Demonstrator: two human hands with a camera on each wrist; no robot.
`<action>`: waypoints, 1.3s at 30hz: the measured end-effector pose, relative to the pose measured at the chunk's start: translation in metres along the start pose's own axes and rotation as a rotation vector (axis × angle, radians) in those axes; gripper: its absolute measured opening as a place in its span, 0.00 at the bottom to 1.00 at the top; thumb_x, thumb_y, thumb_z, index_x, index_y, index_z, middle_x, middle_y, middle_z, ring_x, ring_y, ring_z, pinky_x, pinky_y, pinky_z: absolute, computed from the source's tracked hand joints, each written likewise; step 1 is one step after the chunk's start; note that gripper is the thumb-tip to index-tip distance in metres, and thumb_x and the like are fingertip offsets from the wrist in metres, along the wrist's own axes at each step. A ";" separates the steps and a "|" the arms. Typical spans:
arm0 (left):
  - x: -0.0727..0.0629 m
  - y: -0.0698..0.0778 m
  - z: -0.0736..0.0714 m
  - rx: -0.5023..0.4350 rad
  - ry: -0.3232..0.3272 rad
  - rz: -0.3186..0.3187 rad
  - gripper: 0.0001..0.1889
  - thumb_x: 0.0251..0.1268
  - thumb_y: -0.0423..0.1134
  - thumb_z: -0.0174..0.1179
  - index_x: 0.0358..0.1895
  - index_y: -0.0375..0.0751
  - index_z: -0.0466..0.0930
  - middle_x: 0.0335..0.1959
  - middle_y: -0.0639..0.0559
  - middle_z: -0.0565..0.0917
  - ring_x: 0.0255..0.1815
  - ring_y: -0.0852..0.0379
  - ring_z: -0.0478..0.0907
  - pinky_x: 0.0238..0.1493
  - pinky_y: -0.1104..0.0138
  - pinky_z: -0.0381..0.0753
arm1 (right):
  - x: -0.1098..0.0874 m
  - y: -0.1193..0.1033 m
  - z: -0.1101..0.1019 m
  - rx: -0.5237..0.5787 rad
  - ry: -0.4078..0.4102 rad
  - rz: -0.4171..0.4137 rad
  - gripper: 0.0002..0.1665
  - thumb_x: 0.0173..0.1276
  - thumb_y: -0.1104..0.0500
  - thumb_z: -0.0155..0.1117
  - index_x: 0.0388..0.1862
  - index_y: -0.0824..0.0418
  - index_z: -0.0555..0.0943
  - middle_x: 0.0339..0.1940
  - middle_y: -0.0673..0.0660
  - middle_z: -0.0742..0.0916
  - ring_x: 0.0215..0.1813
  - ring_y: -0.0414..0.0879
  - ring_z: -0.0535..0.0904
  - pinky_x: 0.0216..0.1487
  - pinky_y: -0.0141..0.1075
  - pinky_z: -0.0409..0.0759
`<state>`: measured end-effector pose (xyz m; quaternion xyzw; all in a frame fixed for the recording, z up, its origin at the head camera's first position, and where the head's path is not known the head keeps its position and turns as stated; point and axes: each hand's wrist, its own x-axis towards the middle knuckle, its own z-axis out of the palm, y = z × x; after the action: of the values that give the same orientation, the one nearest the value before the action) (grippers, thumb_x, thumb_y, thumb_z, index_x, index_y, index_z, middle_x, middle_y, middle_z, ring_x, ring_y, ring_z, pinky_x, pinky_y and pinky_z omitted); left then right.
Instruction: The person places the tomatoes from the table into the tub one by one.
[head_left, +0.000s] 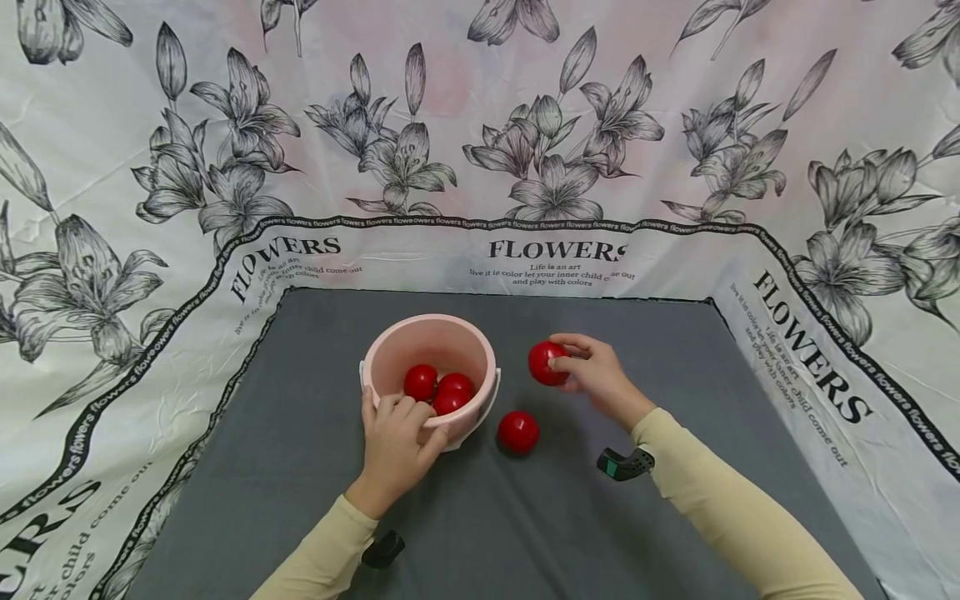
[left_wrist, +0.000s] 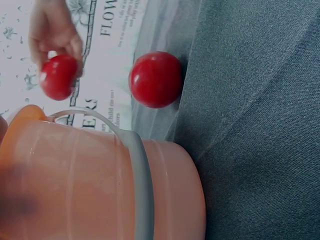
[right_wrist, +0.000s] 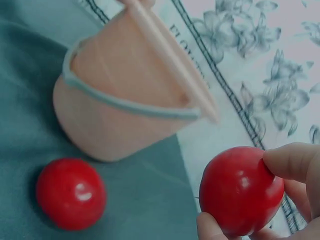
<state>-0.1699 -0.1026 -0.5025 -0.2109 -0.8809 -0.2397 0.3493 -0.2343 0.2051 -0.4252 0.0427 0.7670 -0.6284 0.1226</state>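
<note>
A pink bucket [head_left: 438,337] stands on the grey cloth, tilted slightly toward the person, with red tomatoes [head_left: 420,382] lying together at its bottom. My left hand [head_left: 399,450] grips the near rim, fingers hooked over the edge and thumb on the outer side. To the right of the bucket, my right hand [head_left: 600,379] holds a tomato [head_left: 544,364] up between thumb and fingers; the right wrist view shows this tomato [right_wrist: 240,192] close up, smooth and shiny. Another tomato [head_left: 518,432] rests on the cloth just right of the bucket, nearer the person, untouched by either hand.
A white handle [left_wrist: 142,185] hangs down along the bucket's side. Grey cloth [head_left: 675,533] covers the work surface. Behind it and at both sides rises a white sheet [head_left: 435,258] printed with flowers and lettering. Dark bands [head_left: 626,464] sit at both wrists.
</note>
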 end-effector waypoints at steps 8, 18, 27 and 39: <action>0.000 0.000 0.000 -0.003 0.004 -0.002 0.10 0.57 0.48 0.63 0.32 0.46 0.82 0.30 0.46 0.85 0.44 0.42 0.77 0.66 0.23 0.56 | -0.010 -0.035 0.002 0.010 -0.033 -0.025 0.32 0.73 0.62 0.60 0.75 0.61 0.69 0.77 0.66 0.70 0.70 0.62 0.72 0.58 0.50 0.86; 0.000 0.001 0.001 -0.010 -0.010 -0.016 0.10 0.58 0.48 0.62 0.32 0.46 0.82 0.30 0.47 0.85 0.45 0.43 0.77 0.67 0.23 0.55 | -0.012 -0.069 0.008 -0.007 -0.062 -0.044 0.31 0.74 0.62 0.60 0.74 0.61 0.70 0.76 0.65 0.71 0.72 0.63 0.72 0.60 0.55 0.83; 0.001 0.000 0.000 -0.012 -0.010 -0.014 0.10 0.58 0.48 0.62 0.32 0.46 0.82 0.30 0.47 0.85 0.44 0.44 0.77 0.68 0.24 0.55 | -0.005 -0.093 0.046 -0.026 -0.105 -0.040 0.29 0.72 0.64 0.62 0.72 0.60 0.74 0.73 0.64 0.75 0.70 0.62 0.74 0.56 0.53 0.85; 0.001 0.000 0.002 -0.005 0.015 0.007 0.10 0.56 0.48 0.63 0.31 0.46 0.82 0.28 0.47 0.84 0.42 0.44 0.78 0.66 0.22 0.57 | 0.012 -0.082 0.110 -0.155 -0.150 -0.131 0.25 0.67 0.62 0.68 0.64 0.54 0.81 0.65 0.60 0.82 0.63 0.57 0.79 0.55 0.50 0.87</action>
<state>-0.1715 -0.1010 -0.5029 -0.2131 -0.8768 -0.2424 0.3564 -0.2492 0.0803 -0.3697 -0.0644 0.8030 -0.5755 0.1411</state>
